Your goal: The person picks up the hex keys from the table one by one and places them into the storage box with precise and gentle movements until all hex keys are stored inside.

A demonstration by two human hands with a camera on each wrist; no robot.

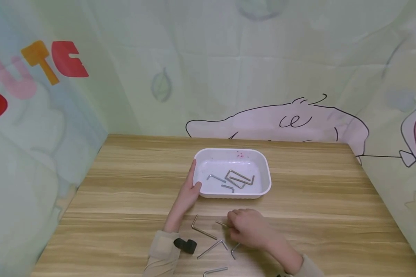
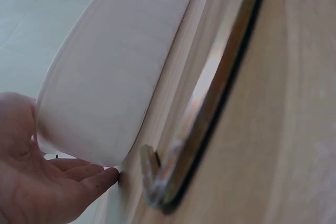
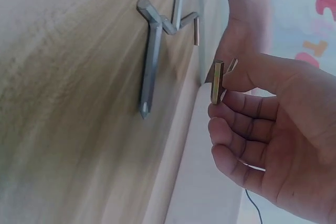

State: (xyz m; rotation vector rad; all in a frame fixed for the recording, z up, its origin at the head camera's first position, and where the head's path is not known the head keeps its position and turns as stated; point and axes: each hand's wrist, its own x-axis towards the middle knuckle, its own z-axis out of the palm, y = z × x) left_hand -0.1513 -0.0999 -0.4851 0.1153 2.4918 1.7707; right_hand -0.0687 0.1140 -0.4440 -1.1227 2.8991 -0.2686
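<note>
A white rectangular tray (image 1: 234, 195) sits at the middle of the table, with several hex keys (image 1: 217, 178) lying inside. My left hand (image 1: 187, 194) holds its left end, thumb over the rim and fingers along the outer wall. In the left wrist view those fingers (image 2: 100, 181) touch the tray's lower edge. Nearer to me, my right hand (image 1: 251, 227) pinches a brass-coloured hex key (image 3: 217, 82) between thumb and forefinger, just above the table. Its other fingers are bent, and part of the key is hidden by the hand.
Several loose hex keys lie in front of the tray: a brass-coloured one (image 1: 204, 233), a silver one (image 1: 209, 249), another by the right hand (image 1: 233, 252) and one near the bottom edge (image 1: 215, 270). Printed cloth (image 1: 208, 77) hangs behind the wooden table (image 1: 315, 211).
</note>
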